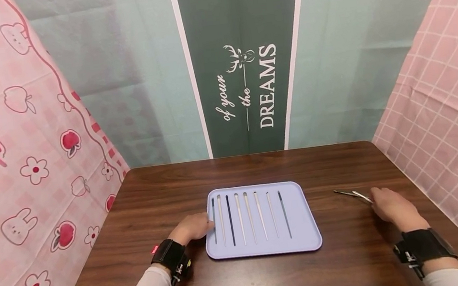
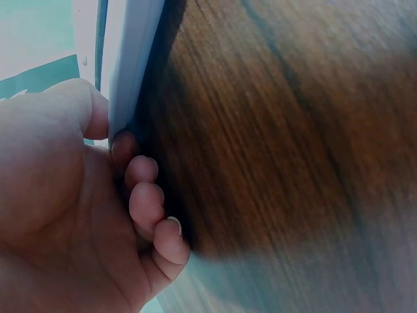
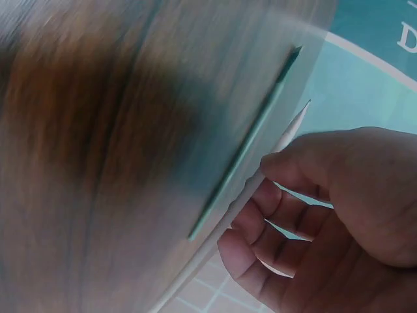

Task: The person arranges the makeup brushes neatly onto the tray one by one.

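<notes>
A lavender tray [image 1: 304, 220] lies on the table, with several slim makeup brushes [image 1: 250, 217] side by side on it, their tips toward the far edge. My left hand [image 1: 192, 227] grips the tray's left rim. In the left wrist view, the thumb lies over the tray edge [image 2: 133, 59] and the fingers curl at its outer side. To the right of the tray, my right hand [image 1: 394, 208] pinches a white makeup brush [image 3: 293, 127] between thumb and fingers. A green makeup brush [image 3: 244, 153] lies on the table just beside it.
The brown wooden table [image 1: 256, 284] ends at a green curtain [image 1: 150, 76] with lettering. Pink patterned cloths hang on the left [image 1: 16, 142] and right [image 1: 443, 86]. Both wrists wear black camera straps [image 1: 429, 244].
</notes>
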A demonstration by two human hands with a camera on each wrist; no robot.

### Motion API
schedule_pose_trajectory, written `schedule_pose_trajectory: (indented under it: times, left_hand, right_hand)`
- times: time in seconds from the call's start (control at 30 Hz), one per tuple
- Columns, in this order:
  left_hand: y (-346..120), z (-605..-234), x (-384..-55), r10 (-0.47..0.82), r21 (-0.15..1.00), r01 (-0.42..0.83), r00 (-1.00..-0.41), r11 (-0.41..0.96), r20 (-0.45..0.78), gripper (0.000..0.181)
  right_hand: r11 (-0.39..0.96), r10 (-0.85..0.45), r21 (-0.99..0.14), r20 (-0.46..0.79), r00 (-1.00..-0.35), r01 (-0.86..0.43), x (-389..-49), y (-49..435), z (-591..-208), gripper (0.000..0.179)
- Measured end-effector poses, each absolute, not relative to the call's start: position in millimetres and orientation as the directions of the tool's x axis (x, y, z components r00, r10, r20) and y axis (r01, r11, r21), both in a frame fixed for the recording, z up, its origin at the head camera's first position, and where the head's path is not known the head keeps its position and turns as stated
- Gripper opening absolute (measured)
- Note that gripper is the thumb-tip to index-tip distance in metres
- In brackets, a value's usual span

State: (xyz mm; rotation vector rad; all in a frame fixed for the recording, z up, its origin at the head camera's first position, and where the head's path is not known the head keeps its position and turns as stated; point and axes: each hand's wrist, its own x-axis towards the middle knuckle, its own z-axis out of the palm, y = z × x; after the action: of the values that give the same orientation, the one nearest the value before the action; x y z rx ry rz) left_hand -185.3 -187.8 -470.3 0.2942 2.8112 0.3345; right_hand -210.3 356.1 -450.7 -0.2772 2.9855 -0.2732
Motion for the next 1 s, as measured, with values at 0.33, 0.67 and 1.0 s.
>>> schedule_pose_trajectory:
  times: [0.33,0.67,1.0]
  left_hand:
    - [-188,-471,-186,0.244,0.254,0.178,-0.935,0.951,-0.257,0.024]
    - [-188,-469,-184,0.246,0.261,0.178,-0.935,0.949,-0.255,0.024]
    - [-188,-470,-185,0.245,0.260,0.178,-0.936,0.949,-0.254,0.024]
  right_hand:
    - [0.966,-0.167,-0.211,-0.081,-0.983,-0.147,-211,336,-445,0.019]
    - [0.959,-0.134,-0.264,-0.103,-0.986,-0.103,-210,310,-441,0.019]
    - [0.959,-0.096,-0.277,-0.115,-0.989,-0.061,-212,283,-439,0.025]
